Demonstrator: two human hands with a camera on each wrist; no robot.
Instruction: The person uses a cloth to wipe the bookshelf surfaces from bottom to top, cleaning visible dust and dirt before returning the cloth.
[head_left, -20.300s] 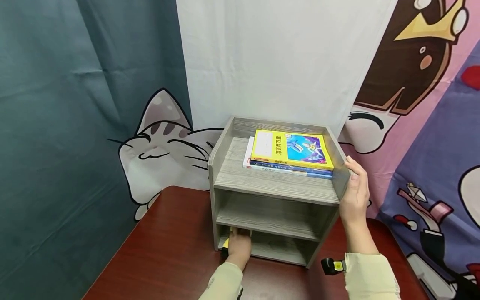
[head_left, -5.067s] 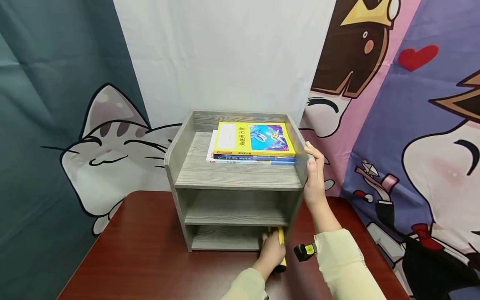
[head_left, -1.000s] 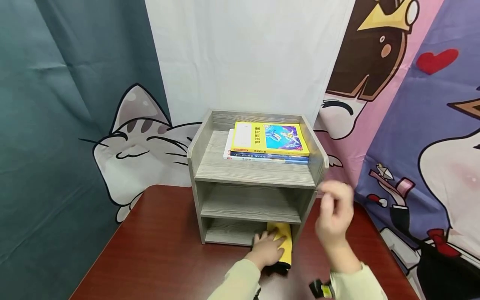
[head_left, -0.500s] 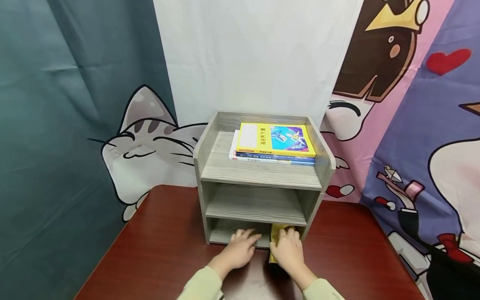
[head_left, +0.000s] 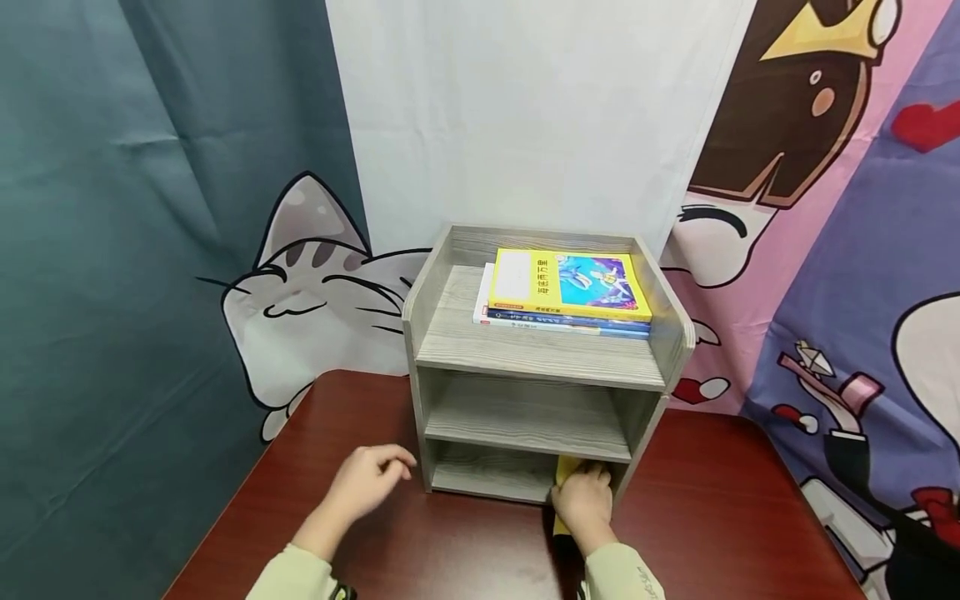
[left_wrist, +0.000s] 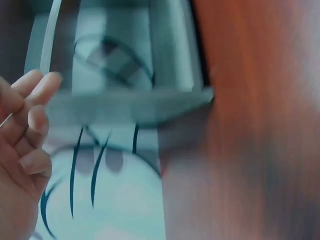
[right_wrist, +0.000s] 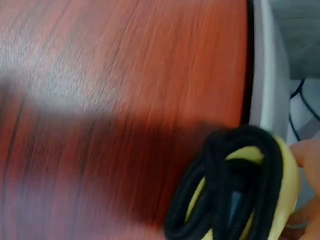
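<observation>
A small grey wood-grain shelf unit (head_left: pixel 525 425) stands on the table. On the right of its bottom tier, a folded yellow cloth (head_left: pixel 567 468) with black edging sticks out over the front edge. My right hand (head_left: pixel 583 502) grips that cloth from above, hiding much of it. In the right wrist view the folds of the cloth (right_wrist: pixel 289 187) show end-on, with fingers (right_wrist: pixel 310 165) against its yellow side. My left hand (head_left: pixel 365 481) is in the air left of the unit, fingers loosely bent, holding nothing. The left wrist view shows the left hand (left_wrist: pixel 22 160) near the blurred shelf unit (left_wrist: pixel 125 106).
A stack of books, a yellow one (head_left: pixel 570 283) uppermost, lies on the top tier toward the right. The reddish-brown table (head_left: pixel 465 546) extends on both sides of the unit. Behind it hangs a printed curtain (head_left: pixel 540 125).
My right hand has left the unit's right side and taken hold of the cloth. The left hand has let go of the cloth and moved away to the left. The books have stayed put.
</observation>
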